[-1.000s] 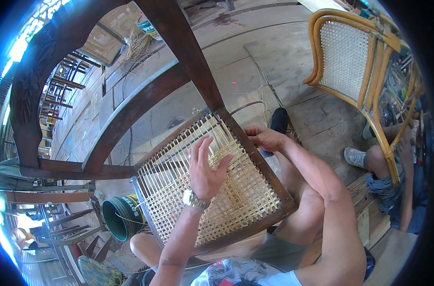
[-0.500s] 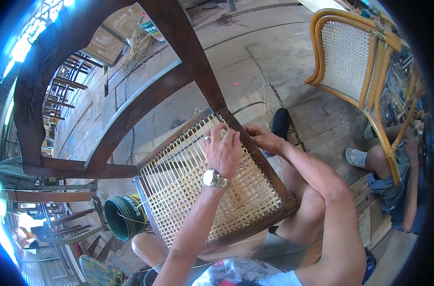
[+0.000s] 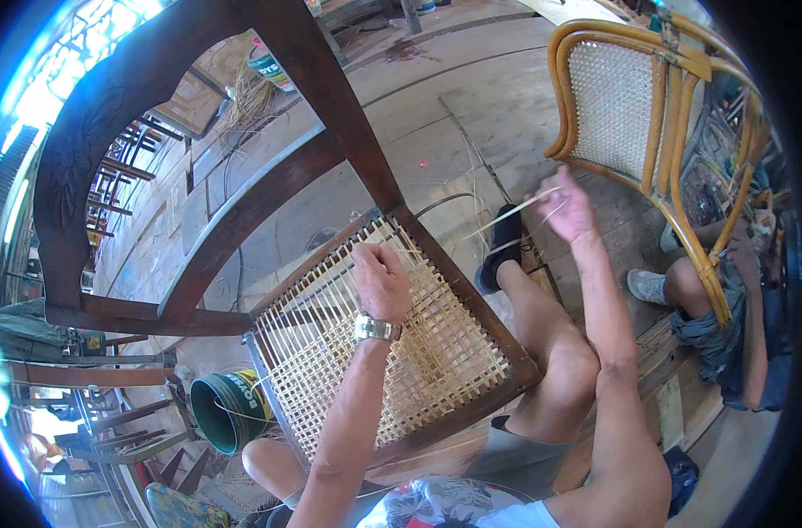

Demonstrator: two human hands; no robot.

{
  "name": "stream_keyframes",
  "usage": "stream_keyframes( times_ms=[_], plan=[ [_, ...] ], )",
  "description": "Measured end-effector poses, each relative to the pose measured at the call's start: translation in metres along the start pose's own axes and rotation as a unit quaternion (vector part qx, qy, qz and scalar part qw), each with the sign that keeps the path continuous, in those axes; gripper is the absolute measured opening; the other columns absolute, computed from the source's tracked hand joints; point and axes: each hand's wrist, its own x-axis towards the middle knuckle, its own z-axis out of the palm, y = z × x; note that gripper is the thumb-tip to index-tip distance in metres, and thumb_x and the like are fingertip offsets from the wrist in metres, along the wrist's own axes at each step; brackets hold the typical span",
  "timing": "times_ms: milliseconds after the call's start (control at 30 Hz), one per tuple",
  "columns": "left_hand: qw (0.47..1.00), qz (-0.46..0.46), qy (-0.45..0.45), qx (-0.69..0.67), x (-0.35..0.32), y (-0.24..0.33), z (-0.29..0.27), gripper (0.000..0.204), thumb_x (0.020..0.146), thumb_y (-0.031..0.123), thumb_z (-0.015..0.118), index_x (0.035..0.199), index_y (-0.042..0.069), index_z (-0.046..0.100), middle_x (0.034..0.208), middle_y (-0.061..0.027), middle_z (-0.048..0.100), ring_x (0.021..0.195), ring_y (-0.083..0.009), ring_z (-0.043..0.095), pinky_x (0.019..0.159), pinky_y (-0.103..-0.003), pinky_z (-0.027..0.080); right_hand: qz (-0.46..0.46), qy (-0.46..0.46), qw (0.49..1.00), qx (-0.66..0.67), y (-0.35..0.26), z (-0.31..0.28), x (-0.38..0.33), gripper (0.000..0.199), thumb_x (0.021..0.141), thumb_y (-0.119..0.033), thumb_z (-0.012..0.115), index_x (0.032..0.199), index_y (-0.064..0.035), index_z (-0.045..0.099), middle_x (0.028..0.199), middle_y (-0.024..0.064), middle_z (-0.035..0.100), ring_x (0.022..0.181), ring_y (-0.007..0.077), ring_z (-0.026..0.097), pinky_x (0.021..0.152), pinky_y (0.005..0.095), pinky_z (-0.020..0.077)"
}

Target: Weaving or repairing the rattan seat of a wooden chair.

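A dark wooden chair frame (image 3: pixel 357 132) lies tilted across my lap, its seat (image 3: pixel 331 370) partly woven with pale cane. The near part of the seat is a close open mesh; toward the chair back, strands run in one direction with gaps between them. My left hand (image 3: pixel 383 283), a watch at its wrist, is closed over the far part of the seat; its fingertips are hidden. Out past the right seat rail, my raised right hand (image 3: pixel 566 207) pinches a cane strand (image 3: pixel 507 214), which stretches down toward the seat.
At the left, a green bucket (image 3: pixel 220 414) lies tipped beside the seat with a strand over its rim. A rattan chair (image 3: pixel 608 106) with a woven back stands at the right, next to another seated person (image 3: pixel 691 286). Behind are another bucket (image 3: pixel 271 69) and loose cane (image 3: pixel 251 101).
My right hand has moved from the seat rail out to the right and upward, drawing the cane strand with it. My left hand has shifted slightly left and its fingers have curled in.
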Motion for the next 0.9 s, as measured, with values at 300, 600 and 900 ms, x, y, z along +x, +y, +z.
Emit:
stream_keyframes(
  times_ms=[300,600,900],
  plan=[
    [0.992,-0.02,0.126,-0.023,-0.018,-0.01,-0.14,0.005,0.095,0.006,0.058,0.091,0.004,0.056,0.085,-0.0045,0.059,0.076,-0.0127,0.056,0.069,-0.028,0.048,0.151,0.23,0.922,-0.273,0.017,-0.048,-0.009,0.034,0.088,-0.044,0.071,0.092,-0.0135,0.057,0.059,-0.0087,0.04,0.046,0.0056,0.038,0.053,0.0273,0.0427],
    [0.8,-0.142,0.31,0.494,-0.062,-0.155,-0.666,0.034,0.097,0.03,0.057,0.098,-0.004,0.057,0.093,-0.0207,0.064,0.088,-0.0307,0.065,0.08,-0.044,0.05,0.296,-0.013,0.931,-0.213,0.133,0.042,0.019,0.052,0.093,-0.045,0.064,0.124,-0.0068,0.046,0.096,0.0095,0.054,0.076,0.0216,0.061,0.069,0.0332,0.0522],
    [0.889,-0.082,0.188,0.41,-0.07,-0.18,-0.611,0.035,0.098,0.028,0.058,0.116,-0.002,0.06,0.106,-0.0147,0.064,0.097,-0.0272,0.063,0.09,-0.039,0.048,0.284,-0.086,0.903,-0.309,0.111,0.104,-0.006,0.048,0.098,-0.047,0.055,0.123,-0.0057,0.058,0.108,0.0082,0.066,0.095,0.0151,0.063,0.086,0.0317,0.0508]
  ],
)
